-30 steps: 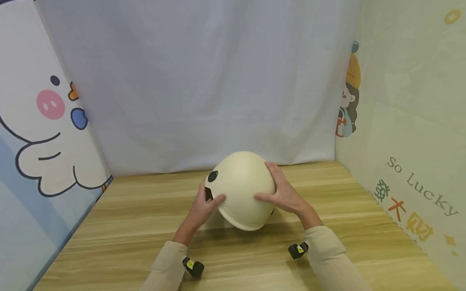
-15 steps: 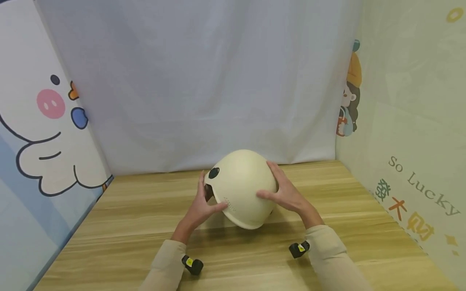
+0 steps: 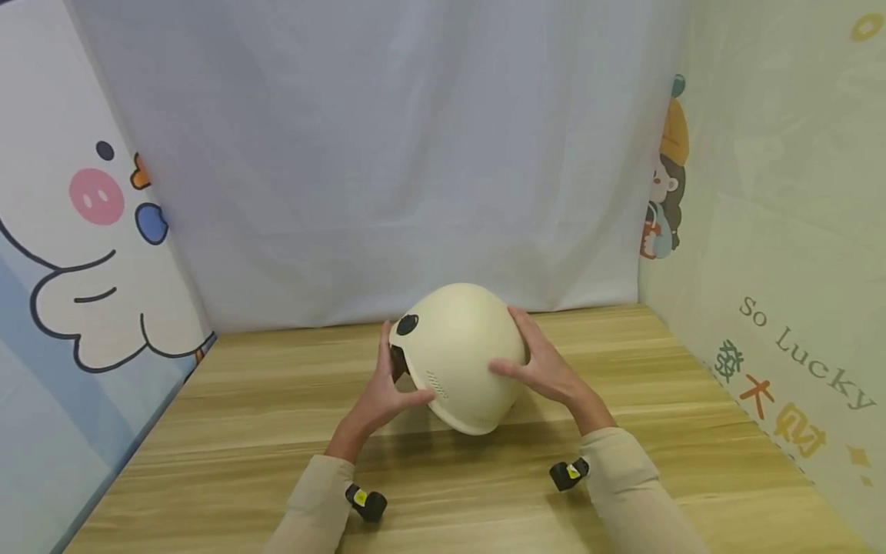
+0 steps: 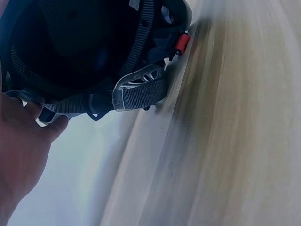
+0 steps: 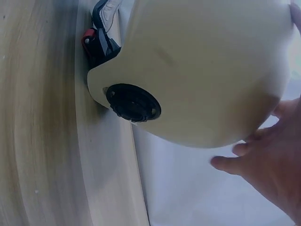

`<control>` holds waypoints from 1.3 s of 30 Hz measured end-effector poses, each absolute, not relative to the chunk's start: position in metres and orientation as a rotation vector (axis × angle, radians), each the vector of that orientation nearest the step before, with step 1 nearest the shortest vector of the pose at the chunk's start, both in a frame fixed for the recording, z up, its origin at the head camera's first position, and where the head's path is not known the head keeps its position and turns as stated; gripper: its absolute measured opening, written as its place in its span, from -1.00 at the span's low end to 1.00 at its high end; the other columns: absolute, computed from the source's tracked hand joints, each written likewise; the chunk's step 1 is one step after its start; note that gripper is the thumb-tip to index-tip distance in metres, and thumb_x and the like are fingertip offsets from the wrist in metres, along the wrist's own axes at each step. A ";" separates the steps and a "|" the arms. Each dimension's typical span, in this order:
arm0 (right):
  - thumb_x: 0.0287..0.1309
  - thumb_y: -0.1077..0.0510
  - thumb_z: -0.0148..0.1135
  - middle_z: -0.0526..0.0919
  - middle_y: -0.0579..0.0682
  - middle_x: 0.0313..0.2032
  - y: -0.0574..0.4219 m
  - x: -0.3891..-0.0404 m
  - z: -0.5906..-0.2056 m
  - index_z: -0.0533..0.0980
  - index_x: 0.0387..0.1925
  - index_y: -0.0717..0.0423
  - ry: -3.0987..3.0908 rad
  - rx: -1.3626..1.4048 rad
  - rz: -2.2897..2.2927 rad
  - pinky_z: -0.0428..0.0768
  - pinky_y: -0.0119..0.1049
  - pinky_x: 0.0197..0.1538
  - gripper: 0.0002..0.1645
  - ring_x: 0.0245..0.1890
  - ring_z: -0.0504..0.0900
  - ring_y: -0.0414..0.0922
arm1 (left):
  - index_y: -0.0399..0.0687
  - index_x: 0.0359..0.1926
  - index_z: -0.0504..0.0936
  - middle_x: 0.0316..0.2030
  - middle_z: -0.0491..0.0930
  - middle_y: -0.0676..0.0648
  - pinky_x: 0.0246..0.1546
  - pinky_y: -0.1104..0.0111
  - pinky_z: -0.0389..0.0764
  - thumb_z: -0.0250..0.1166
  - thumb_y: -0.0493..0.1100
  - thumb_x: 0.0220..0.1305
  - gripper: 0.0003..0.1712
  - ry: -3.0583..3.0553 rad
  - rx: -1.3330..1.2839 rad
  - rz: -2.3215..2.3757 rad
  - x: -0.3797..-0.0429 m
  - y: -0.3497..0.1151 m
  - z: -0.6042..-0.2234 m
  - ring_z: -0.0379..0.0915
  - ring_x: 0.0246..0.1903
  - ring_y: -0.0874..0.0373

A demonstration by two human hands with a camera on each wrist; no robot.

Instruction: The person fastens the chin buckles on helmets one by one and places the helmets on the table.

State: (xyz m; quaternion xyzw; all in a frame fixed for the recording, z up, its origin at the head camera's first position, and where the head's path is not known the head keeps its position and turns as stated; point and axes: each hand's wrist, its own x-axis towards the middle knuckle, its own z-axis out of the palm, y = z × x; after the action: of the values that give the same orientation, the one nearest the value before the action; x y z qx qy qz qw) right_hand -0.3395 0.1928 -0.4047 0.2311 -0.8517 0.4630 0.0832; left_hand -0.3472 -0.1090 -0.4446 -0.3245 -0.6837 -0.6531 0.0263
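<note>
A cream helmet lies tipped on its side on the wooden table, its open underside turned to the left. My left hand grips its open edge, the thumb lying at the small vent holes. In the left wrist view, fingers show beside the grey strap and the dark lining. The right hand holds the dome from the right, thumb and fingers spread round the smooth shell. A black round knob sits on the shell's side, near a red buckle piece.
Behind the table hangs a pale grey curtain. Cartoon-printed panels flank the left side, and a printed cream panel the right. Small black wrist cameras are worn at both cuffs.
The helmet has turned slightly, showing more of its vent holes and open edge. My left fingers have shifted up along the edge. The right hand has barely moved.
</note>
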 end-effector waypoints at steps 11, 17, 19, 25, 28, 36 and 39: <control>0.24 -0.24 0.18 0.07 0.18 0.50 0.184 -0.339 -0.401 0.00 0.57 0.09 -2.469 0.638 1.318 0.31 0.39 0.19 0.05 0.40 0.18 0.28 | 0.20 0.57 -0.51 0.49 0.13 -0.09 0.35 -0.03 0.16 0.55 -0.06 0.09 0.48 -2.171 -1.057 -1.882 -0.347 -0.106 -0.441 0.29 0.31 0.00; 0.23 -0.21 0.17 0.04 0.13 0.52 0.186 -0.337 -0.400 0.02 0.58 -0.05 -2.455 0.644 1.292 0.27 0.44 0.19 0.01 0.42 0.16 0.30 | 0.30 0.60 -0.31 0.51 0.09 -0.02 0.27 -0.03 0.31 0.47 0.25 0.13 0.32 -2.222 -1.055 -1.767 -0.349 -0.104 -0.438 0.29 0.27 -0.01; 0.21 -0.22 0.20 0.04 0.11 0.52 0.187 -0.337 -0.400 0.02 0.59 -0.08 -2.459 0.638 1.289 0.28 0.43 0.19 0.02 0.41 0.16 0.29 | 0.27 0.61 -0.31 0.55 -0.05 -0.03 0.32 -0.08 0.25 0.42 0.33 0.12 0.32 -2.225 -1.036 -1.763 -0.349 -0.103 -0.438 0.15 0.38 -0.03; 0.18 -0.24 0.26 0.07 0.06 0.52 0.188 -0.339 -0.399 0.01 0.58 -0.13 -2.477 0.634 1.287 0.34 0.38 0.17 0.06 0.39 0.21 0.25 | 0.04 0.61 -0.32 0.56 -0.12 -0.18 0.35 -0.15 0.15 0.31 0.28 0.29 0.22 -2.183 -1.029 -1.811 -0.349 -0.104 -0.440 -0.05 0.48 -0.12; 0.19 -0.23 0.26 0.07 0.07 0.52 0.189 -0.339 -0.399 0.01 0.58 -0.13 -2.482 0.635 1.301 0.35 0.38 0.17 0.06 0.39 0.21 0.25 | -0.09 0.60 -0.32 0.55 -0.14 -0.25 0.38 -0.09 0.09 0.10 0.06 0.53 -0.04 -2.180 -1.001 -1.828 -0.348 -0.104 -0.442 -0.12 0.50 -0.15; 0.20 -0.24 0.24 0.07 0.09 0.52 0.192 -0.339 -0.398 0.00 0.59 -0.12 -2.490 0.621 1.312 0.31 0.38 0.20 0.05 0.42 0.18 0.23 | -0.08 0.60 -0.15 0.50 0.09 -0.25 0.33 -0.04 0.24 -0.19 -0.08 0.65 -0.35 -2.248 -0.818 -1.776 -0.346 -0.103 -0.439 0.05 0.45 -0.10; 0.20 -0.25 0.24 0.07 0.10 0.52 0.193 -0.340 -0.398 0.00 0.59 -0.11 -2.490 0.625 1.319 0.31 0.39 0.19 0.05 0.42 0.18 0.23 | -0.06 0.60 -0.11 0.47 0.14 -0.28 0.34 -0.01 0.24 -0.14 -0.10 0.64 -0.34 -2.241 -0.798 -1.791 -0.348 -0.103 -0.441 0.10 0.43 -0.12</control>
State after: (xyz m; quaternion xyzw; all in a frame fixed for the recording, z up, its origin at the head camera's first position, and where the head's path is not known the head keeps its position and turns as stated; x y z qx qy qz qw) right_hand -0.3397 0.1926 -0.3984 0.2147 -0.8557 0.4533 0.1273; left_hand -0.3477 -0.1032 -0.4408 -0.2670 -0.7501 -0.5994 0.0819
